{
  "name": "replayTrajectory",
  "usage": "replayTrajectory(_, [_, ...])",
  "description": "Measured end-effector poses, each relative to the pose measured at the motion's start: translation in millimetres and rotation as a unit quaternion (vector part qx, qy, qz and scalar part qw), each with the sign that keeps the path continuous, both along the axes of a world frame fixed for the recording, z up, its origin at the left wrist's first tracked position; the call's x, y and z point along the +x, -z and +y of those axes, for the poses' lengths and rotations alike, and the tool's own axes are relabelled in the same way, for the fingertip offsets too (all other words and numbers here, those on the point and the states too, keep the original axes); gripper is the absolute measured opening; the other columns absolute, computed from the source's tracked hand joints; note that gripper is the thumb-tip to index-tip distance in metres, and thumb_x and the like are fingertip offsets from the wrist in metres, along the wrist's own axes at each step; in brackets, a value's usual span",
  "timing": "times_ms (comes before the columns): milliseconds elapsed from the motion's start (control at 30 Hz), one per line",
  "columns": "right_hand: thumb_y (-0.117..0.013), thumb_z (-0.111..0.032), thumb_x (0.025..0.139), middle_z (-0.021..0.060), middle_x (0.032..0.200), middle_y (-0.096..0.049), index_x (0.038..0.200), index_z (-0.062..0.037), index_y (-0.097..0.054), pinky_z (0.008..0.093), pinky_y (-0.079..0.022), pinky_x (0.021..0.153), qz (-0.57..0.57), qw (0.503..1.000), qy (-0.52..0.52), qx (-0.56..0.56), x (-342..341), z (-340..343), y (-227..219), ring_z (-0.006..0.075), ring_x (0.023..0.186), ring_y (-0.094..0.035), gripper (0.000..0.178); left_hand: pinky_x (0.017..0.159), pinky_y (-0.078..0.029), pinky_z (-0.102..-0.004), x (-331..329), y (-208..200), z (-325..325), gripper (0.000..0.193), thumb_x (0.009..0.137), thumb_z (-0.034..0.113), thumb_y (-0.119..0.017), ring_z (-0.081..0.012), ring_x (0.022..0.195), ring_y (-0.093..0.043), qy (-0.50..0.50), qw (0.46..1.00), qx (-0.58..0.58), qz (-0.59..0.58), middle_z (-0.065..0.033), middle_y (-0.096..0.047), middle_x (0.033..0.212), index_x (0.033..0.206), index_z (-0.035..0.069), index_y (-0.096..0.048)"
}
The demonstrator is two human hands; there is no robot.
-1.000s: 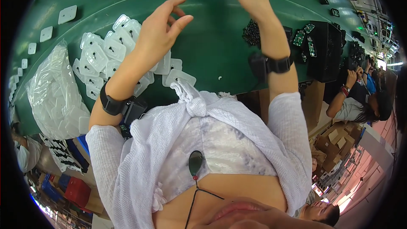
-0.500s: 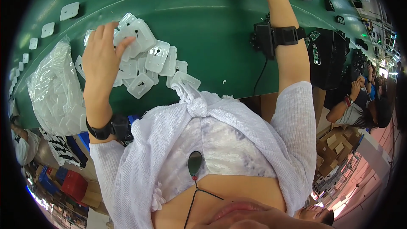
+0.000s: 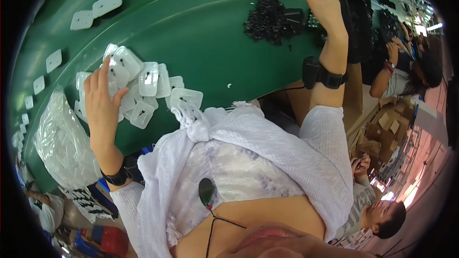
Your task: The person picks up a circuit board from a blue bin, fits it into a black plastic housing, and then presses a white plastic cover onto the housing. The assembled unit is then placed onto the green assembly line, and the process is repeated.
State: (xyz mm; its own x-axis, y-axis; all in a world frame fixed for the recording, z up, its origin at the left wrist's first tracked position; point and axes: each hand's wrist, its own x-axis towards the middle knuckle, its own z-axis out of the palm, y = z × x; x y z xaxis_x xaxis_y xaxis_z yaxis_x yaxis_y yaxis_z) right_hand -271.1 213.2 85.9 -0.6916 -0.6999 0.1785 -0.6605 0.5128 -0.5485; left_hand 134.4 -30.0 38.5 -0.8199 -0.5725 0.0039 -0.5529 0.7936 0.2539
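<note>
Fingers of the left hand [image 3: 101,107] were slightly spread, thumb apart, over the pile of white plates [image 3: 148,79] on the left of the green table [image 3: 210,62]; contact couldn't be told. Step in hand, as judged: reaching at the pile. Taking one plate would call for thumb and fingers closing on a single edge. Right hand [image 3: 326,12] held nothing visible, thumb and index parted, near black parts [image 3: 268,21] and a black box [image 3: 356,31]. Clear bag [image 3: 64,138] sat left of the pile; spaced plates [image 3: 107,4] lined up beyond.
</note>
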Motion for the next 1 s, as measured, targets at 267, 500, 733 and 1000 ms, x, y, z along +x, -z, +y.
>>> replayTrajectory(267, [-0.075,-0.038,0.078,0.009,0.108,-0.065,0.122,-0.013,-0.063,0.0366,-0.048,0.086,0.23,0.958,-0.037,0.17,10.4,61.1,44.9,0.028,0.099,-0.06,0.052,0.094,-0.042,-0.0438,-13.8,-22.8,-1.9,0.078,0.072,0.012,-0.077,-0.0348,0.111,-0.05,-0.04,0.998,-0.038,0.031,-0.0134,-0.055,0.118,0.142,0.015,-0.043])
replayTrajectory(500, [-0.075,-0.029,0.082,0.0056,0.094,-0.064,0.124,-0.0101,-0.063,0.0268,-0.048,0.07,0.035,0.995,0.064,0.062,20.8,53.5,48.8,0.0131,0.079,-0.059,0.047,0.095,-0.042,-0.0432,-80.5,-9.0,34.3,0.078,0.069,0.014,-0.079,-0.0342,0.11,-0.051,0.118,0.986,-0.016,0.118,-0.0152,-0.054,0.117,0.14,0.017,-0.046])
replayTrajectory(733, [-0.067,-0.02,0.092,0.0017,0.095,-0.064,0.124,-0.0039,-0.06,0.0218,-0.047,0.07,-0.264,0.942,0.045,-0.202,50.1,33.7,32.3,0.0077,0.079,-0.058,0.037,0.102,-0.038,-0.0434,-122.9,24.9,55.3,0.07,0.067,0.024,-0.081,-0.0318,0.12,-0.046,0.254,0.966,-0.037,0.036,-0.0146,-0.05,0.125,0.129,0.01,-0.053])
replayTrajectory(1000, [-0.058,-0.019,0.096,0.0068,0.129,-0.055,0.138,-0.0075,-0.042,0.037,-0.05,0.095,-0.618,0.696,-0.166,-0.324,114.5,-3.9,67.4,0.0199,0.115,-0.057,0.046,0.089,-0.049,-0.0325,-143.4,-2.3,76.3,0.051,0.095,0.022,-0.061,-0.0219,0.108,-0.058,0.14,0.785,0.536,0.278,-0.0155,-0.058,0.119,0.139,0.004,-0.043])
